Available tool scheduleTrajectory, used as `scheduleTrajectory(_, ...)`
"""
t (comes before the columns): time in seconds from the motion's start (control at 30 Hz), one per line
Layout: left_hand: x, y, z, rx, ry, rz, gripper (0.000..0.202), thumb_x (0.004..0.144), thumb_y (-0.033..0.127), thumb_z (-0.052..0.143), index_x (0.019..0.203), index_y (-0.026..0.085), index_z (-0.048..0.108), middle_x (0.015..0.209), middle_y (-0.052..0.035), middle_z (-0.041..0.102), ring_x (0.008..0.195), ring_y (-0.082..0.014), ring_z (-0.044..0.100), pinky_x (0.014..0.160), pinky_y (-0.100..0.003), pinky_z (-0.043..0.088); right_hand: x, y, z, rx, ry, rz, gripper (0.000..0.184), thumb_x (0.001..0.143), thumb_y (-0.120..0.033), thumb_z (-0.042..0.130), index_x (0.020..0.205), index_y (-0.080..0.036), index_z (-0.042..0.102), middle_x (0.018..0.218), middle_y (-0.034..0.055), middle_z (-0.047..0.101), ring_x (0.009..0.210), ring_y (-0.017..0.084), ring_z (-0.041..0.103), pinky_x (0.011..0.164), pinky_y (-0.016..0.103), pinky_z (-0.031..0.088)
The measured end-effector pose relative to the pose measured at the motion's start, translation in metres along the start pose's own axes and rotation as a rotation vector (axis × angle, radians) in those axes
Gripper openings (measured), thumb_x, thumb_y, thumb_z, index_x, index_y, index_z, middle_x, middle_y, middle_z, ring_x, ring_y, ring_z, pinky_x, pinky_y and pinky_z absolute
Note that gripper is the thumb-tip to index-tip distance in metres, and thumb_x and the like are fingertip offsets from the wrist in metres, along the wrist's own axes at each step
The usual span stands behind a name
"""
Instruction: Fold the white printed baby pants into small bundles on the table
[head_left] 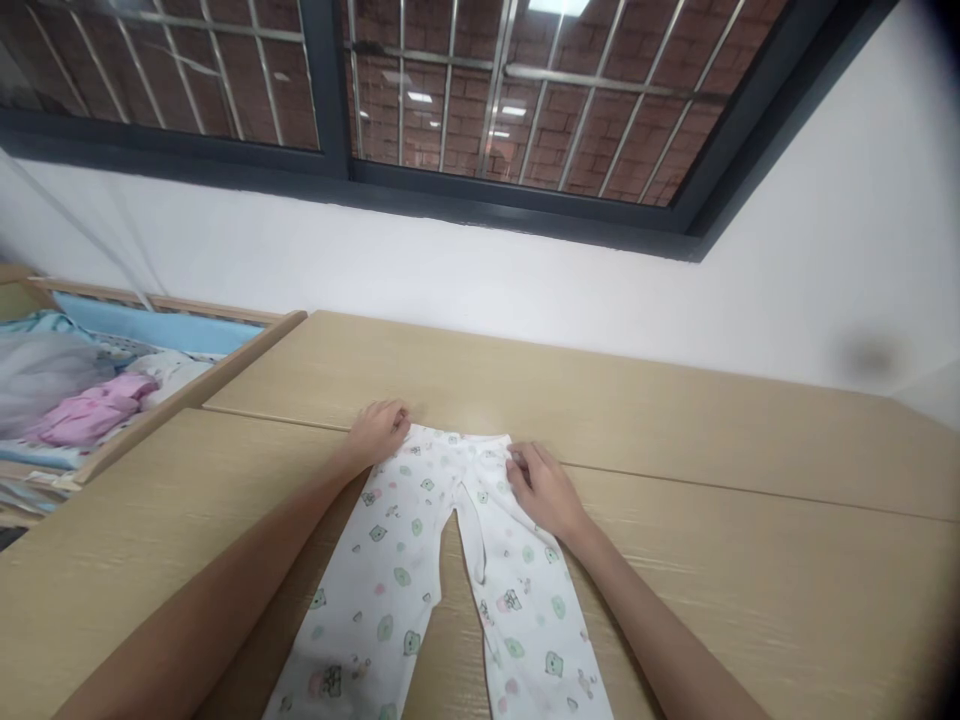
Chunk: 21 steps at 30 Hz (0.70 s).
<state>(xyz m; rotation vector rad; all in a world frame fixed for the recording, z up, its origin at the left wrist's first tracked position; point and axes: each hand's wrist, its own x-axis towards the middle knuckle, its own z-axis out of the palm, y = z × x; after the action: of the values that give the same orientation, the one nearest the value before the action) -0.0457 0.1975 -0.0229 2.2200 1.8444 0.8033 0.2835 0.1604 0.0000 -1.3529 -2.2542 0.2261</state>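
Observation:
A pair of small white trousers (397,540) with a green and pink animal print lies spread on the wooden table, its waistband at the far end and its legs running towards me. At the left corner of the waistband, my left hand (381,432) has its fingers curled on the cloth. Opposite it, my right hand (541,487) pinches the right edge just below the waistband. An open slit with a folded edge shows at the crotch. The lower ends of both legs pass out of view at the bottom.
The pale wooden table (750,580) has a seam across it and meets a white wall (525,290) under a barred window (510,100). On the left stands a wooden cot (187,395) holding pink cloth (97,408), other bedding and a blue bumper (165,325).

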Motion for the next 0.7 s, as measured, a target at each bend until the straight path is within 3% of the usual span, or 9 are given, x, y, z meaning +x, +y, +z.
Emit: scheduleTrajectory(0.7, -0.0005, 0.0015, -0.0013, -0.002, -0.004, -0.012, 0.017, 0.092, 0.03, 0.047, 0.095, 0.022, 0.062, 0.088, -0.0055, 0.067, 0.092, -0.0243, 0.061, 0.088, -0.039, 0.046, 0.0006, -0.0007, -0.0006, -0.022, 0.008, -0.005, 0.024, 0.098, -0.028, 0.043, 0.11, -0.018, 0.061, 0.103, 0.0111, 0.068, 0.096, 0.025, 0.064, 0.088, 0.039, 0.051)
